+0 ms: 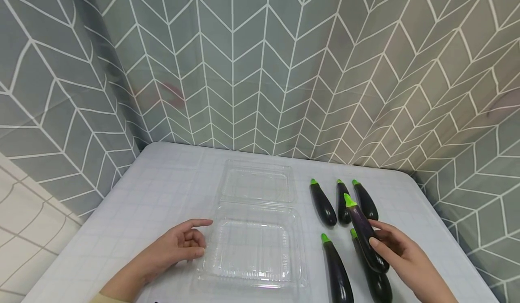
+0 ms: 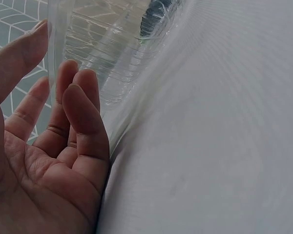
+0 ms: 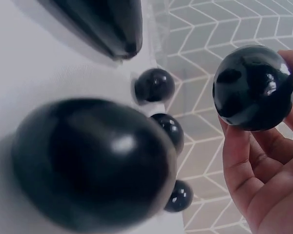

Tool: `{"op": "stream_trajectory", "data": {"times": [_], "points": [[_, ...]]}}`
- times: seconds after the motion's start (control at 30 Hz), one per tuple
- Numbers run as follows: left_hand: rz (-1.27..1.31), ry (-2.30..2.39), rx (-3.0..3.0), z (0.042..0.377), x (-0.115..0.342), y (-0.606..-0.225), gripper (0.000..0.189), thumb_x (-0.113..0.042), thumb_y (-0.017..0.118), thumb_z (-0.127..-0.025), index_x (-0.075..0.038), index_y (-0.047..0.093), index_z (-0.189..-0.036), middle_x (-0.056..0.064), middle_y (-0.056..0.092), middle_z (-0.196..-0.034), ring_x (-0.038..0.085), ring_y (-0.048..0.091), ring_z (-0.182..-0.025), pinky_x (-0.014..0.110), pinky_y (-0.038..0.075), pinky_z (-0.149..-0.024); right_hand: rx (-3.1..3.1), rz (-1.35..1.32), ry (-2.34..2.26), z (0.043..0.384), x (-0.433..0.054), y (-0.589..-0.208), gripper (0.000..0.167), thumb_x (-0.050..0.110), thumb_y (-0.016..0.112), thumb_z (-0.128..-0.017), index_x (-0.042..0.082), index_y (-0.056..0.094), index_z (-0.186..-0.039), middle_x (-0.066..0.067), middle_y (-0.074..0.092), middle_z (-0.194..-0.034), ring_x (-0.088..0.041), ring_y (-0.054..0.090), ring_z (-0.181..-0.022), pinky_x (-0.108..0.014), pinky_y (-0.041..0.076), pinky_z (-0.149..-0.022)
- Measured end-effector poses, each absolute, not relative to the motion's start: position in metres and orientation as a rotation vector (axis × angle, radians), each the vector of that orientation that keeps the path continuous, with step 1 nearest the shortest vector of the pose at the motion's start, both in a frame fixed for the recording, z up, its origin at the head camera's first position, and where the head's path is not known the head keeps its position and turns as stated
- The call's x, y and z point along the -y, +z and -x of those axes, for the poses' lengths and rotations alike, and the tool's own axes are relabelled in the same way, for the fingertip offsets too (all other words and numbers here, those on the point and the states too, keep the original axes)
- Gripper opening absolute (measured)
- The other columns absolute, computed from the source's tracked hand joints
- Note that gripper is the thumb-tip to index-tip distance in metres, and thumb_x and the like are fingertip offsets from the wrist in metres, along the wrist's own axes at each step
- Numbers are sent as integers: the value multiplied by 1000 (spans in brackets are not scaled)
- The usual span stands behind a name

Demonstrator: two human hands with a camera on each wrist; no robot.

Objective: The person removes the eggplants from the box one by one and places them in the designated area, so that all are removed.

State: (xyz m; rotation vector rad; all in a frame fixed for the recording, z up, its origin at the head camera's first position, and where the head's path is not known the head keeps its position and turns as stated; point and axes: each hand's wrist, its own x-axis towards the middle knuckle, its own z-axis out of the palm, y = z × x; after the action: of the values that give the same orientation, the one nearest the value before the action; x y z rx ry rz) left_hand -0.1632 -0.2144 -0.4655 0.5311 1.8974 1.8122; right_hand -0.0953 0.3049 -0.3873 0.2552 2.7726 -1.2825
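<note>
My right hand (image 1: pixel 400 253) grips a dark purple eggplant (image 1: pixel 363 233) with a bright green stem end, thumb on one side and fingers on the other. It is raised over another eggplant (image 1: pixel 375 278) lying on the table, partly hiding it. The right wrist view shows the held eggplant's (image 3: pixel 254 87) glossy round end. At the left edge of a clear plastic clamshell container (image 1: pixel 252 249) is my left hand (image 1: pixel 174 246), its index finger extended and other fingers loosely bent. In the left wrist view, the fingertips of the left hand (image 2: pixel 58 141) are right at the container's rim (image 2: pixel 52 53).
Three eggplants (image 1: pixel 322 203) lie in a row behind the held one, and one more (image 1: pixel 337 269) lies right of the container. The container's lid (image 1: pixel 257 183) is folded back toward the patterned curtain (image 1: pixel 243 68). A white cloth (image 1: pixel 174 181) covers the table.
</note>
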Motion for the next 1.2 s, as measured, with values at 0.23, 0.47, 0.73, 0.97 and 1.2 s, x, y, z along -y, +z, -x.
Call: {"op": "stream_trajectory", "data": {"times": [0.23,0.47,0.73,0.97,1.2], "points": [[-528,1811,-1899,164,214,-466,64,-6,70,-91,-3,39,-147,15,59,-103,12,57,-80,23,47,-66,-2763,-347,-1216,90,-320,-393,72,52,56,-97,8,36,-151,-15,58,-123,-19,59,-99,-28,51,-75],[-502,1790,-1907,165,215,-467,65,-8,70,-91,-4,38,-148,15,59,-104,11,57,-79,22,47,-66,-2834,-367,-1157,83,-332,-399,66,45,56,-100,4,38,-149,-15,59,-119,-8,59,-92,-25,51,-71],[-505,1802,-1894,165,214,-466,65,-7,70,-91,-3,37,-148,15,59,-104,12,57,-80,23,47,-67,-2896,-334,-1176,75,-343,-404,60,37,56,-102,0,40,-147,-14,61,-115,-1,59,-87,-24,51,-69],[-508,1804,-1886,164,213,-464,65,-7,69,-92,-2,37,-148,14,59,-102,13,57,-81,24,47,-68,-2880,-409,-1153,71,-352,-410,68,46,54,-100,-1,38,-147,-16,63,-117,0,59,-86,-26,51,-68],[-494,1802,-1883,163,213,-463,66,-7,69,-92,-1,36,-148,14,59,-102,13,58,-82,24,48,-69,-2843,-499,-1161,68,-362,-415,72,49,53,-100,-1,36,-149,-17,65,-114,-1,60,-84,-25,51,-67]]}}
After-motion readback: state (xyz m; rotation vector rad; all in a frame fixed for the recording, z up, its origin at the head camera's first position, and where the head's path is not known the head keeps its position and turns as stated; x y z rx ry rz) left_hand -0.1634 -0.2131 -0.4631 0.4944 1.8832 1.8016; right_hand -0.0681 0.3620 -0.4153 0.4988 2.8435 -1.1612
